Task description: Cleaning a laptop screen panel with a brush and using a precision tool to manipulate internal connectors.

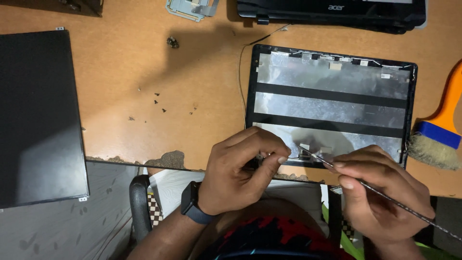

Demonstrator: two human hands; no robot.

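Observation:
An open laptop lid back cover (332,103), black-framed with silver foil and black strips inside, lies on the brown table (144,86). My left hand (240,171), a dark watch on its wrist, pinches something small at the cover's near edge; what it is I cannot make out. My right hand (380,192) grips a thin metal rod-like tool (380,192) whose tip (305,151) touches a small part at the cover's lower edge.
A dark flat screen panel (38,115) lies at the left, overhanging the table's chipped front edge. A black laptop body (332,12) sits at the back. An orange-handled brush (440,130) lies at the right. Several tiny screws (159,102) are scattered mid-table.

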